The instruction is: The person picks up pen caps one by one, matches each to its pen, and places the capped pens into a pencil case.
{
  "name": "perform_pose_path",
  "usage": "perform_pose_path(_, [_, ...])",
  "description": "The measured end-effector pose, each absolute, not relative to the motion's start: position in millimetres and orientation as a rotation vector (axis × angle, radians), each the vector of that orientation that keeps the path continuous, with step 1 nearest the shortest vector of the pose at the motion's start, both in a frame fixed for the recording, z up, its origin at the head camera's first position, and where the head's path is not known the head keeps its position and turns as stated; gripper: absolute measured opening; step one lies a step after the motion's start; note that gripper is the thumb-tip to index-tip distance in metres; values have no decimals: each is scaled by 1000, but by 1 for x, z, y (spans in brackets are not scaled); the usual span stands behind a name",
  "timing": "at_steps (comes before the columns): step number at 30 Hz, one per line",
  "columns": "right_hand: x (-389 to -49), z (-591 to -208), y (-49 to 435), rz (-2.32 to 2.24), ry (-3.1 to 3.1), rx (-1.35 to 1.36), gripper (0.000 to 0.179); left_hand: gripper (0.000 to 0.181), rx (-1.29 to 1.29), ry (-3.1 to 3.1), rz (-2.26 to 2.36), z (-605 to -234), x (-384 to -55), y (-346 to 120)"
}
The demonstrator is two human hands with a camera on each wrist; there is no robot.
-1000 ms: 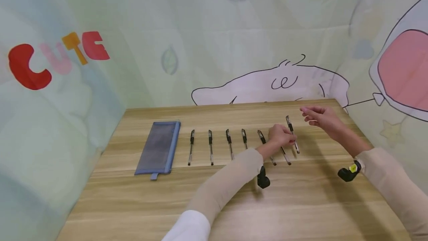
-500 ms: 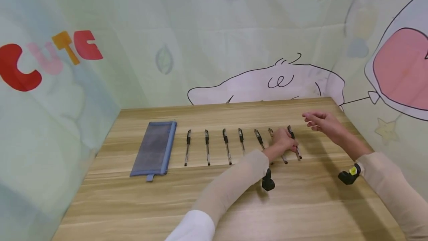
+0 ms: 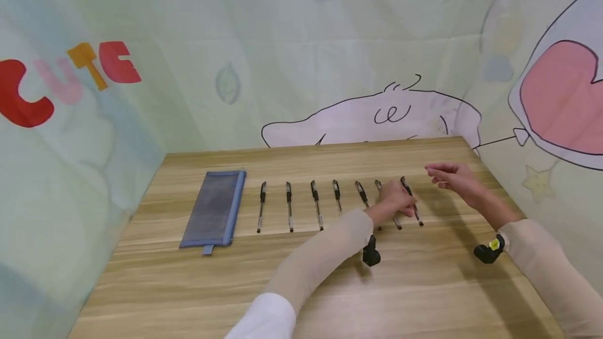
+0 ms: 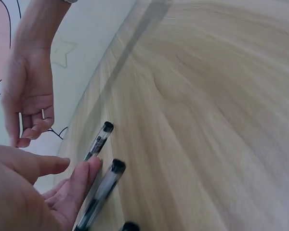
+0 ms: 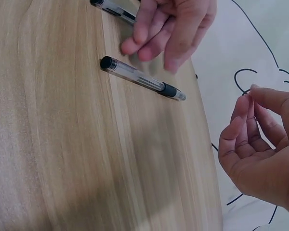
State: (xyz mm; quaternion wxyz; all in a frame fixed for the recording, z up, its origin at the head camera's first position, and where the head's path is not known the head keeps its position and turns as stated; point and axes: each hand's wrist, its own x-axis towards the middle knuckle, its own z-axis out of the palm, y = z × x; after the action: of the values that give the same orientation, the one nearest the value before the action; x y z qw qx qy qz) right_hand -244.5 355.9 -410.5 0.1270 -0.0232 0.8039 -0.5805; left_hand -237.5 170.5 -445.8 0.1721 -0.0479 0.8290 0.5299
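Note:
My left hand (image 3: 393, 199) hovers beside the rightmost pen (image 3: 418, 215), holding nothing. In the left wrist view its thumb and fingers (image 4: 82, 178) stand apart. That pen (image 5: 135, 75) lies flat in the right wrist view, clear-barrelled with a black grip, just off the left fingertips. Another pen (image 3: 398, 222) lies partly hidden under the left hand. Over the table's right side hangs my right hand (image 3: 456, 179), its fingers loosely curled with thumb close to index finger (image 5: 241, 108) and nothing held.
Several like pens stretch leftward in a row, among them one pen (image 3: 289, 205) and the leftmost pen (image 3: 261, 208). A blue mesh zip pouch (image 3: 213, 211) lies left of the row on the wooden table (image 3: 212, 297). A printed curtain (image 3: 198, 67) borders the table's back and sides.
My left hand lowered the rightmost pen toward me onto the table, let go of it, then drew slightly left. My right hand stayed nearly still; the head view shifted a little.

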Motion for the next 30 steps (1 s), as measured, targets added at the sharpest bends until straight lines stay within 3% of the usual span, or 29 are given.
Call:
perform_pose_path(7, [-244,-412,353,-1602,2379,-55,11,12,18,2428,1490,-435,-238,148])
perform_pose_path(11, [-243,-414,349,-1603,2364,-62,13,9,68,2447,1495,-426,-233,125])
perform_pose_path(21, [-244,-416,337,-1593,2368,-87,7,23,96,2407,1505,-416,-232,67])
perform_pose_path(30, [-243,-413,322,-1577,2380,-98,21,24,63,2350,1530,-410,-227,-9])
